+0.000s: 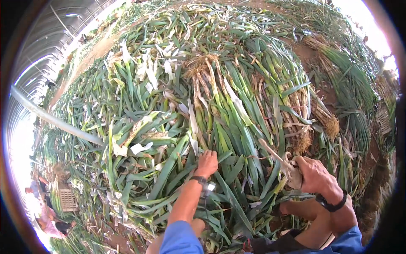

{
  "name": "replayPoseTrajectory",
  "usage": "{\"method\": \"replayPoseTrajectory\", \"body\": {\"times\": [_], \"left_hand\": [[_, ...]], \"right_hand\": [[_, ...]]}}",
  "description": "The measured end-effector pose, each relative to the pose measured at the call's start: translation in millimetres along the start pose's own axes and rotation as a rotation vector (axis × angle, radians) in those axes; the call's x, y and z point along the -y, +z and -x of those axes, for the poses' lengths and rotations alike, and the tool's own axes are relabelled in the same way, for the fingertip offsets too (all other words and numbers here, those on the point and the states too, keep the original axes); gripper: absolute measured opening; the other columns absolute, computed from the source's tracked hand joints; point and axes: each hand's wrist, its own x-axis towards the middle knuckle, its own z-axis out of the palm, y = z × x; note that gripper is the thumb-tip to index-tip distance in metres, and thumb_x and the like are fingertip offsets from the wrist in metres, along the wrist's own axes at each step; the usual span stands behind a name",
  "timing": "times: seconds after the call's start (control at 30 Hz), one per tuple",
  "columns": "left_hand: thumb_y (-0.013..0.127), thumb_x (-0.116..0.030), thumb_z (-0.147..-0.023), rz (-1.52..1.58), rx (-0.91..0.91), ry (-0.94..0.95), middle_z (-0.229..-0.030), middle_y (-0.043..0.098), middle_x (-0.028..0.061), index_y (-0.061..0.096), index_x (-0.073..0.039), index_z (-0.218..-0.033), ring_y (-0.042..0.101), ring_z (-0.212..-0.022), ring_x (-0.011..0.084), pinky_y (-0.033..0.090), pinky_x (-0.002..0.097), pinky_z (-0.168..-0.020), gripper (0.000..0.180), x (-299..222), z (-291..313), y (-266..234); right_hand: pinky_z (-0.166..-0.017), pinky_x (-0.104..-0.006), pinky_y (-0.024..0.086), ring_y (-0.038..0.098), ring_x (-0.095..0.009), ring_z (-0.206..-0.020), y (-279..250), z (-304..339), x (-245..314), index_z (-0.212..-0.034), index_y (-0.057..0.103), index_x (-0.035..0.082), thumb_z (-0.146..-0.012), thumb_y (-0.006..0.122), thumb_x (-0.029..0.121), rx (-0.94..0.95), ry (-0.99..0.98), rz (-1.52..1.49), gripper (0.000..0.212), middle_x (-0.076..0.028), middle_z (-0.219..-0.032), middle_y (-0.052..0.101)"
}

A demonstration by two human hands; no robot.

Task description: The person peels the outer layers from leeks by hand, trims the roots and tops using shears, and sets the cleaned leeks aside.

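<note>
My left hand (207, 164) reaches down into the pile, its fingers curled round green onion leaves (207, 137); the fingertips are partly hidden. In my closed right hand (315, 175) is a mud-coloured object (292, 173) with a narrow, blade-like end pointing up and left; its exact kind is not plain. Just beyond my hands lies a heap of long green onions (234, 101) with pale, dirty stems. Some roots (302, 139) face me at the right, while other roots (198, 63) face away at the far end.
Loose and torn leaves (169, 34) cover the ground all round. More green onions (347, 72) lie at the far right. A pale pole (57, 118) slants in from the left under an arched roof (46, 42). A plastic crate (67, 200) and another person (44, 211) are at the lower left.
</note>
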Motion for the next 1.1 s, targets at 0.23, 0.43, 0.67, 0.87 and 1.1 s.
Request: {"method": "replayPoseTrajectory", "body": {"times": [0.23, 0.43, 0.67, 0.87, 1.1], "left_hand": [[0.052, -0.021, -0.086, -0.36, 0.157, -0.05, -0.145, 0.044, 0.0139, 0.051, -0.014, -0.136, 0.03, -0.141, 0.031, 0.015, 0.0508, -0.12, 0.051, 187.0, 84.0, 18.0], [0.045, -0.02, -0.091, 0.113, 0.285, -0.85, -0.127, 0.058, 0.0256, 0.069, -0.003, -0.111, 0.055, -0.119, 0.0424, 0.043, 0.0502, -0.101, 0.036, 255.7, -6.1, 4.2], [0.049, -0.027, -0.091, 0.03, 0.17, -0.713, -0.124, 0.061, 0.0234, 0.066, -0.008, -0.117, 0.059, -0.113, 0.0397, 0.047, 0.0481, -0.094, 0.037, 378.7, 37.2, -53.8], [0.059, -0.02, -0.081, -0.153, 0.361, -0.362, -0.103, 0.066, 0.0265, 0.07, 0.0, -0.099, 0.064, -0.098, 0.0416, 0.052, 0.0479, -0.086, 0.029, 127.5, -62.2, -79.1], [0.061, -0.022, -0.077, 0.316, -0.279, -0.395, -0.097, 0.065, 0.0312, 0.063, 0.008, -0.098, 0.062, -0.094, 0.0455, 0.051, 0.0476, -0.083, 0.037, 118.3, -186.2, -15.0]], "right_hand": [[-0.075, -0.0468, 0.048, 0.061, -0.042, -0.085, 4.9, -17.4, -23.3, -0.115, 0.052, -0.003, -0.074, 0.072, 0.015, 0.014, 0.113, 0.042, 0.049, -0.022, -0.092, 0.062], [-0.077, -0.0489, 0.046, 0.059, -0.043, -0.083, -8.5, -17.3, -21.5, -0.109, 0.05, -0.005, -0.076, 0.07, 0.017, -0.094, 0.287, 0.148, 0.044, -0.024, -0.089, 0.06], [-0.087, -0.0474, 0.045, 0.056, -0.045, -0.1, -6.0, -14.4, -41.1, -0.126, 0.044, -0.005, -0.072, 0.071, 0.013, -0.1, 0.343, 0.037, 0.064, -0.027, -0.108, 0.058], [-0.095, -0.0456, 0.044, 0.055, -0.042, -0.111, 6.5, -25.5, -54.5, -0.14, 0.034, -0.005, -0.079, 0.072, 0.02, -0.181, 0.376, -0.038, 0.076, -0.026, -0.123, 0.054], [-0.079, -0.0429, 0.049, 0.061, -0.037, -0.089, -12.4, -33.0, -19.5, -0.132, 0.041, 0.0, -0.07, 0.079, 0.014, -0.21, 0.384, -0.177, 0.074, -0.019, -0.099, 0.06]]}}
